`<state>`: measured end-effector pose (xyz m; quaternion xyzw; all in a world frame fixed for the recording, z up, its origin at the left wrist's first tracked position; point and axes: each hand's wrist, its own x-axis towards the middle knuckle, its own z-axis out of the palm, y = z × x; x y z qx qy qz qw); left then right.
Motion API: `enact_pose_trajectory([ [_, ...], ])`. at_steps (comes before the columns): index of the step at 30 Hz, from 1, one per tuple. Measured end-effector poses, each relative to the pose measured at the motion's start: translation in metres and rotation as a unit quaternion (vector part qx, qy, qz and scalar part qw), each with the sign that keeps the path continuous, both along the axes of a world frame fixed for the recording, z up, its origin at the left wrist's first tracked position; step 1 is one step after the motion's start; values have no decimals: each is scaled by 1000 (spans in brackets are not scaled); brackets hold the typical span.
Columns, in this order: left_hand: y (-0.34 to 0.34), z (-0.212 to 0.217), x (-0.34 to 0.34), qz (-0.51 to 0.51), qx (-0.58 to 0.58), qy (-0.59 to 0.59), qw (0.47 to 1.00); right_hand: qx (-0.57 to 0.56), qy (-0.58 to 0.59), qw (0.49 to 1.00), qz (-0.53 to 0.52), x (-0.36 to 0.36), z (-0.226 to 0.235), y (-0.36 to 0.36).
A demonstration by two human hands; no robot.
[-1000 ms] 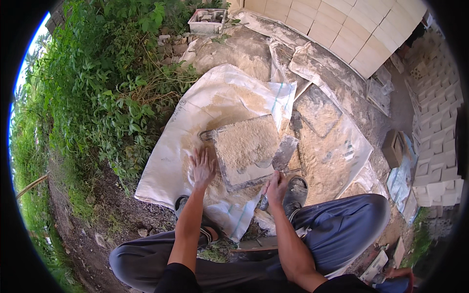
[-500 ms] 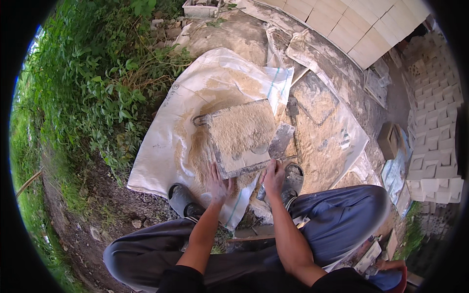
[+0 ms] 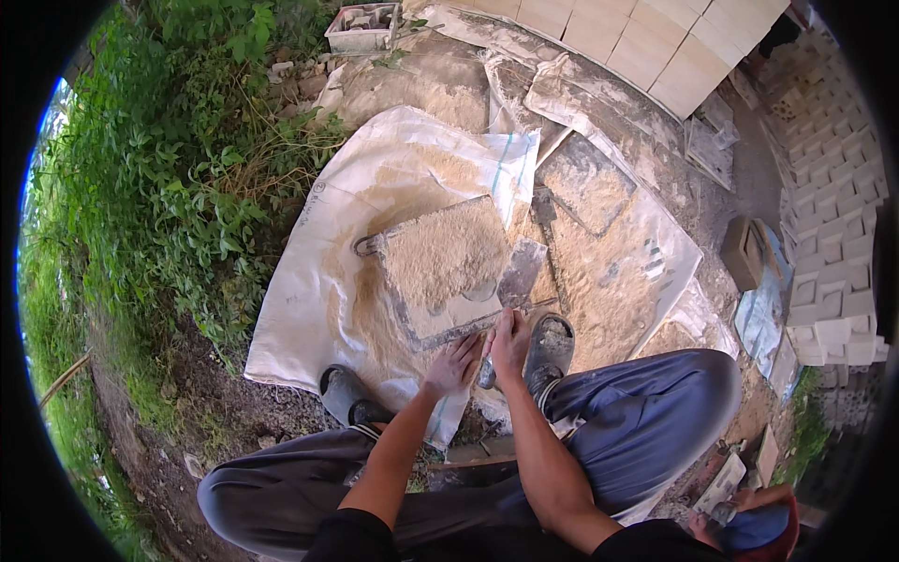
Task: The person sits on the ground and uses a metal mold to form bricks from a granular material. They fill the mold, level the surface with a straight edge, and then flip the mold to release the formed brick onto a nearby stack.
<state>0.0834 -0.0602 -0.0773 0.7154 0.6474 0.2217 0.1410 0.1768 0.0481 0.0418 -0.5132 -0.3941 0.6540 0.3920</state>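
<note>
Beside the powder-heaped tray point(image 3: 460, 331), the spread left hand point(image 3: 454, 365) should brace lightly and the curled right hand point(image 3: 508, 347), its hold unclear, avoid jolting it.

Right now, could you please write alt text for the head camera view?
A bare-handed left grip and right grip sit close together by the near edge of a dark-edged rectangular frame heaped with loose beige material. The frame lies on a white woven sack, with leafy green plants at left, pale stacked blocks at right.
</note>
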Motion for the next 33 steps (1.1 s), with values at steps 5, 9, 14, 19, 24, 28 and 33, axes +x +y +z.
enact_pose_trajectory([
  [5,1,-25,-14,-30,69,-6,997,10,-22,1000,8,5,-3,2],
  [9,-40,-45,-26,19,-10,57,998,5,-24,1000,-10,-1,-2,-1],
  [14,-65,-45,-59,128,-130,27,983,10,-27,1000,13,-1,-6,-2],
  [19,-52,3,-87,423,-8,-150,893,-15,-12,1000,-4,-3,-8,1],
  [24,22,96,-95,540,115,-158,819,-31,-3,999,-21,4,-12,4],
  [28,57,106,-64,332,184,-166,910,-16,-6,1000,-19,2,-7,0],
  [33,73,97,-66,468,94,24,878,-34,9,998,-45,13,2,9],
])
